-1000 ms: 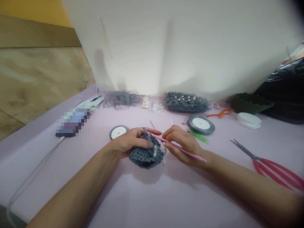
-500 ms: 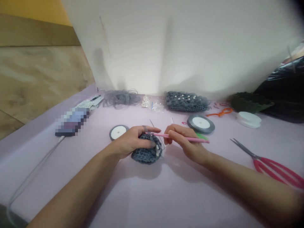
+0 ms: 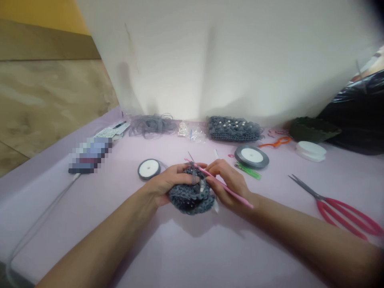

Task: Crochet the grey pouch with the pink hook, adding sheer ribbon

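Observation:
A small grey crocheted piece (image 3: pixel 190 198) sits in front of me on the lilac table (image 3: pixel 186 248). My left hand (image 3: pixel 168 182) is closed around its left side, fingers curled over the top. My right hand (image 3: pixel 229 182) pinches a pink crochet hook (image 3: pixel 220 185) whose tip pokes into the top of the piece, its handle slanting down to the right. A thin grey ribbon strand runs over my left fingers at the hook's tip.
Two ribbon spools (image 3: pixel 149 168) (image 3: pixel 251 156) lie beyond my hands. Red-handled scissors (image 3: pixel 339 210) rest at the right. At the back are a grey ribbon tangle (image 3: pixel 153 125), a beaded grey pouch (image 3: pixel 234 129), a dark green basket (image 3: pixel 313 130), a white reel (image 3: pixel 310 151) and a phone (image 3: pixel 90 154).
The hook's handle dropped from level back to a downward slant. The piece and both hands shifted slightly right and toward me.

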A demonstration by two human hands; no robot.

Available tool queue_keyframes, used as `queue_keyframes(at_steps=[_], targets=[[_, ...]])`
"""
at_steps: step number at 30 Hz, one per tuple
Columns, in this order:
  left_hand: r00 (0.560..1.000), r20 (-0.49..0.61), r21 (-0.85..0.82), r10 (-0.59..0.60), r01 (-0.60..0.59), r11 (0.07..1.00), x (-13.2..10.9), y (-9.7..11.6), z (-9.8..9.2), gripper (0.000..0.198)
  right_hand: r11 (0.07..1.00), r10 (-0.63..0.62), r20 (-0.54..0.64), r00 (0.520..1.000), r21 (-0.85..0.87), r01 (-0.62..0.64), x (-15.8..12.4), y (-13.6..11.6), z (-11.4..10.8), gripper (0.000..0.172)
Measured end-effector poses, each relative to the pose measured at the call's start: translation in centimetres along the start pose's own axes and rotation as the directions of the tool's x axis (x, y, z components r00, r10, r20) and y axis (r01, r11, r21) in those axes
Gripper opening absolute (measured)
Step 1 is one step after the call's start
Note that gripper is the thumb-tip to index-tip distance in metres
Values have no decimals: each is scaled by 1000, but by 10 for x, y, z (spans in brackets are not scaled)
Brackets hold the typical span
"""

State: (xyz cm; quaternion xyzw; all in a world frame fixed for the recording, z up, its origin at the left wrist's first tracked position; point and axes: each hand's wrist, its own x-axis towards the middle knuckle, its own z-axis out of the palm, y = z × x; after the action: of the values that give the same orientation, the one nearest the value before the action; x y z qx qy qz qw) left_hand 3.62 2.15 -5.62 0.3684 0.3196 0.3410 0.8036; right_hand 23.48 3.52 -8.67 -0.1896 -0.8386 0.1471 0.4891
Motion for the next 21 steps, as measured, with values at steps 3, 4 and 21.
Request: queue_keyframes(at_steps=[3, 4, 21], targets=[[997, -77, 95, 24, -17, 995, -3, 3, 2, 69, 1000, 14, 38, 999, -20, -14, 3, 0, -3, 7], [994, -102, 135, 39, -25, 991, -4, 3, 2, 73, 1000, 23, 50, 999, -19, -22, 4, -1, -4, 8], [1000, -13, 7, -12, 12, 1000, -3, 3, 3, 35, 981, -132, -23, 991, -150, 127, 4, 0, -2, 11]])
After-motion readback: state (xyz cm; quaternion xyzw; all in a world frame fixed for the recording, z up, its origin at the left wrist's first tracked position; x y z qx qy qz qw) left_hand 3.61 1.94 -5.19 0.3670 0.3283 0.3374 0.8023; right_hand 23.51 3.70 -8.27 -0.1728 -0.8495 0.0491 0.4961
